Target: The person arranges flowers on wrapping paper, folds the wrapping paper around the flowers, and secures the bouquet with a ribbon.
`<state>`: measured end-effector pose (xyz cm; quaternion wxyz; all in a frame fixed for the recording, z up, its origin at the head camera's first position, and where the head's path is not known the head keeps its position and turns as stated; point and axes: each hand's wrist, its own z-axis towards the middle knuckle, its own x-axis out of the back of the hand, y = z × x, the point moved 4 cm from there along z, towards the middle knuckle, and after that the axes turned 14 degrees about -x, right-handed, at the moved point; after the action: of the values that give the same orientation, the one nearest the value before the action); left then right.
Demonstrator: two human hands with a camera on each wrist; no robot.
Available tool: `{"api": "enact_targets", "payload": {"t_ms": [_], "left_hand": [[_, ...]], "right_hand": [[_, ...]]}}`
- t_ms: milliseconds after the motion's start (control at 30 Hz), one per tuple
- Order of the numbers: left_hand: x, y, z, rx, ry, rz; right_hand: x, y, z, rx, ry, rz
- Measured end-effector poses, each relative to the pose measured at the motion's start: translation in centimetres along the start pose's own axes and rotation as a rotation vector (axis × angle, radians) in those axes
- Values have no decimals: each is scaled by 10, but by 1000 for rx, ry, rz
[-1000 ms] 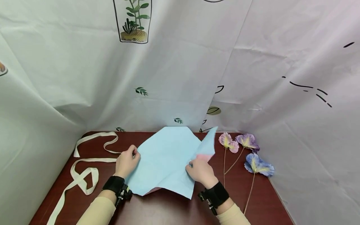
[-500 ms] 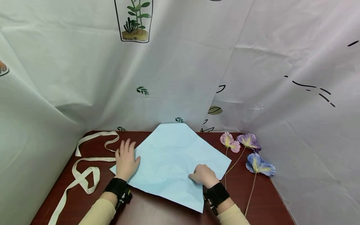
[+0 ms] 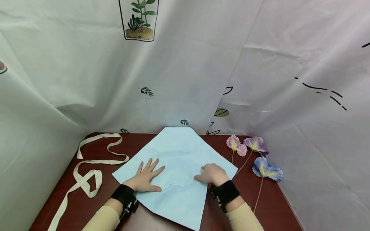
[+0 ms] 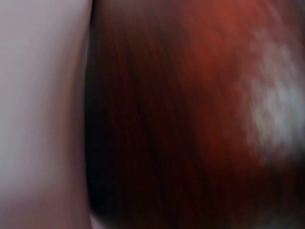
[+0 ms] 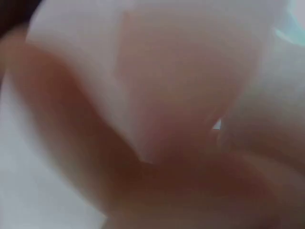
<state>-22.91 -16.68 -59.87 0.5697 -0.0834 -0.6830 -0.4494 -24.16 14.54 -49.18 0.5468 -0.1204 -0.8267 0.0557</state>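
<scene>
A large sheet of light blue wrapping paper [image 3: 179, 144] lies on the table, slightly creased in the middle. My left hand [image 3: 144, 179] rests flat on its left part, fingers spread. At the paper's right side, my right hand [image 3: 214, 175] has its fingers curled and its thumb pointing left; it pinches the paper near the notch in the right edge. Blurred fingers and thumb [image 5: 71, 119] fill the right wrist view, with pale paper behind. The left wrist view shows mostly a blurred reddish-brown surface.
A cream ribbon [image 3: 95, 162] lies in loops on the left of the dark red table [image 3: 219, 211]. To the right lie stemmed artificial flowers: pink [image 3: 235, 146], purple [image 3: 255, 146] and blue [image 3: 267, 170]. Behind the table hangs a white printed curtain [image 3: 185, 80].
The paper's raised right corner has come down flat, and its front corner has shifted toward me. My left hand let go of the left edge, opened and moved right onto the paper.
</scene>
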Motion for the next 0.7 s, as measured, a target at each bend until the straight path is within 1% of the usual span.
{"api": "enact_targets", "payload": {"t_ms": [67,133,200,267,300,333,400,467,567,633,700], "left_hand": [[3,2,1,17,-22,21],[3,1,1,24,-29,18],[2,0,0,10,-11,0],[-1,-3,0,-21,29,-28],[-3,-4,1,-35,46,-46],[-3,-4,1,-49,54,-48],[-7,-6,3,-61,61,-50],[-7,-5,5,-47,41,-41],[-5,-6,7,-10,-2,3],[0,-7,6,9,-3,17],[5,-9,4,14,8,25]], "right_hand": [[17,-3,2,-31,41,-16],[31,-8,8,-48,106,-30],[41,-17,19,-40,169,-47],[43,-26,32,-1,177,-53],[42,-30,39,22,152,-62],[39,-33,46,43,109,-70],[31,-36,56,81,-11,-96],[24,-34,60,99,-122,-123],[20,-31,57,111,-212,-152],[19,-30,51,128,-249,-157],[19,-29,42,150,-287,-161]]}}
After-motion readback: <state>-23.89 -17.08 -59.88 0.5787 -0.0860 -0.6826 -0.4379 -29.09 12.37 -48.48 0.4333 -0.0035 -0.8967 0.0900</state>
